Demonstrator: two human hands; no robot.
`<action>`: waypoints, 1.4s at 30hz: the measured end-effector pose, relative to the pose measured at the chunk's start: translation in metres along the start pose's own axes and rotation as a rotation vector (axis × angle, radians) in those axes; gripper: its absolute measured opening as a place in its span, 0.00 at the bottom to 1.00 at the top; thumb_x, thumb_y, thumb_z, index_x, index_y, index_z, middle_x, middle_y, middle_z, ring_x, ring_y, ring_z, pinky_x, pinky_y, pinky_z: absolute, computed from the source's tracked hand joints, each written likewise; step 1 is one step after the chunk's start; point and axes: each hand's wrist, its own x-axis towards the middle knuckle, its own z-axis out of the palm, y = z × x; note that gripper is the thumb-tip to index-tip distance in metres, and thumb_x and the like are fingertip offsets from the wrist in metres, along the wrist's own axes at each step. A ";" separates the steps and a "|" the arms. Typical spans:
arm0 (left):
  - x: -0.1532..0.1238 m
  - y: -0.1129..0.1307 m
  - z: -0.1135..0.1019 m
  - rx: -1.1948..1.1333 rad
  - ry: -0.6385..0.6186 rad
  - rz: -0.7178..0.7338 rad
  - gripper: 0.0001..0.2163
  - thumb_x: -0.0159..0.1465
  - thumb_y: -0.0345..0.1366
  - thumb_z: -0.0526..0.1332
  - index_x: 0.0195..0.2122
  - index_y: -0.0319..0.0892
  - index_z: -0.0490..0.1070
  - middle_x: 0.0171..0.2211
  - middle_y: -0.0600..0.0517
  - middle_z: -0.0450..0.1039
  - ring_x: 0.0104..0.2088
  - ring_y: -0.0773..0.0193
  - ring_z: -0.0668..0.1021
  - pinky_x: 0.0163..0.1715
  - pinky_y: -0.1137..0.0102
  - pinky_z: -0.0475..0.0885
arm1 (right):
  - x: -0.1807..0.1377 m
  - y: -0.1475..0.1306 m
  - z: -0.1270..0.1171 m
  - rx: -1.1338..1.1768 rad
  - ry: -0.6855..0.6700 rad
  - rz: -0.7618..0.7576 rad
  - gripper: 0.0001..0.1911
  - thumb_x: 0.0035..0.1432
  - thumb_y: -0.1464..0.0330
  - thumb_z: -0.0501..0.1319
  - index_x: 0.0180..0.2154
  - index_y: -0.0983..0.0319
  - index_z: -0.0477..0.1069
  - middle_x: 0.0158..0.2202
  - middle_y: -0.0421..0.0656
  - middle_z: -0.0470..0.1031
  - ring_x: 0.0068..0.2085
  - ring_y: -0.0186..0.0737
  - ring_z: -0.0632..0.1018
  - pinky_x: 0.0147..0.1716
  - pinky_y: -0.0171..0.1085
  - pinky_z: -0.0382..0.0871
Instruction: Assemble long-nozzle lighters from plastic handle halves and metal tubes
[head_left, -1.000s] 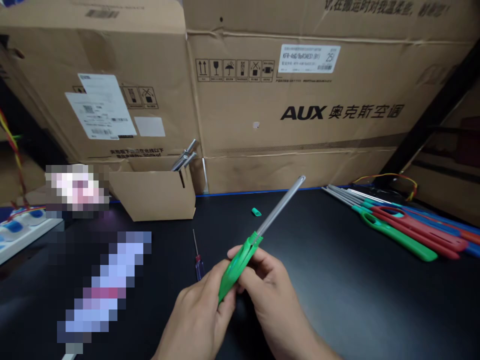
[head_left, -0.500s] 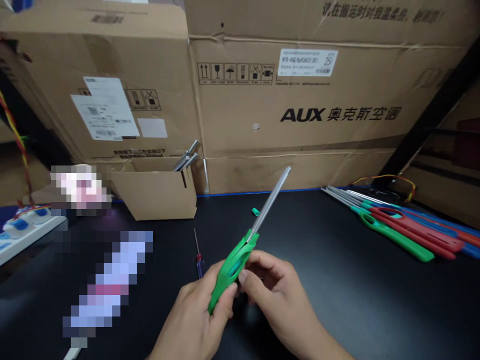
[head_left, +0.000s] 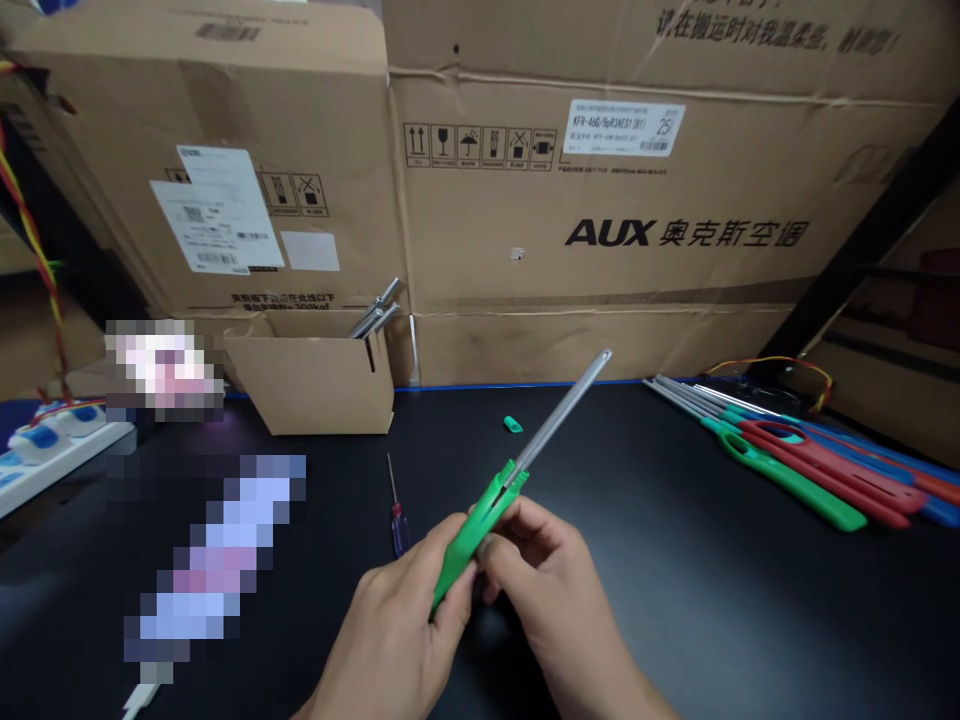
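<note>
A green long-nosed utility lighter (head_left: 480,530) with a thin metal tube (head_left: 561,418) is held in front of me over the black tabletop (head_left: 675,620). My left hand (head_left: 390,640) grips its green handle from below. My right hand (head_left: 547,600) pinches the handle's upper part from the other side, and its fingers hide part of the body. The tube points up and to the right, towards the cartons. A small green plastic piece (head_left: 513,424) lies on the table beyond the tube's middle.
A purple-handled screwdriver (head_left: 399,530) lies left of my hands. Several red, green and blue lighters (head_left: 817,470) lie at the right. A small cardboard box (head_left: 315,385) holds metal tubes (head_left: 376,314). Large cartons (head_left: 600,200) stand behind; a power strip (head_left: 52,450) sits left.
The lighter has swung, with its tube tip moving left and then back right. Its handle now shows more edge-on. Both hands stay on it, and the view has shifted slightly.
</note>
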 end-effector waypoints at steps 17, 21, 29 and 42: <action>-0.002 -0.002 0.008 0.004 -0.005 -0.016 0.16 0.69 0.34 0.53 0.58 0.50 0.62 0.47 0.53 0.82 0.42 0.61 0.84 0.35 0.77 0.78 | 0.001 -0.002 0.006 0.002 0.064 -0.039 0.03 0.43 0.72 0.57 0.25 0.61 0.63 0.22 0.34 0.63 0.25 0.30 0.63 0.24 0.29 0.60; -0.004 0.006 0.018 -0.042 0.057 -0.119 0.15 0.68 0.35 0.54 0.55 0.54 0.65 0.42 0.56 0.83 0.39 0.60 0.85 0.28 0.77 0.77 | 0.004 -0.007 0.001 -0.058 -0.014 -0.043 0.04 0.44 0.73 0.57 0.25 0.60 0.62 0.21 0.32 0.60 0.22 0.29 0.60 0.21 0.29 0.57; 0.001 0.018 0.006 -0.601 -0.232 -0.532 0.18 0.66 0.54 0.52 0.40 0.45 0.70 0.20 0.55 0.73 0.20 0.66 0.75 0.21 0.74 0.67 | 0.001 -0.026 -0.038 -0.235 -0.349 0.069 0.11 0.57 0.62 0.64 0.32 0.63 0.72 0.23 0.37 0.69 0.24 0.31 0.68 0.22 0.29 0.60; -0.002 0.005 -0.041 -0.477 -0.650 -0.580 0.14 0.62 0.36 0.58 0.48 0.50 0.75 0.31 0.57 0.78 0.33 0.65 0.78 0.34 0.75 0.71 | -0.034 -0.006 -0.108 -1.150 -0.183 -0.703 0.04 0.63 0.72 0.61 0.39 0.58 0.71 0.38 0.45 0.73 0.41 0.43 0.74 0.39 0.39 0.69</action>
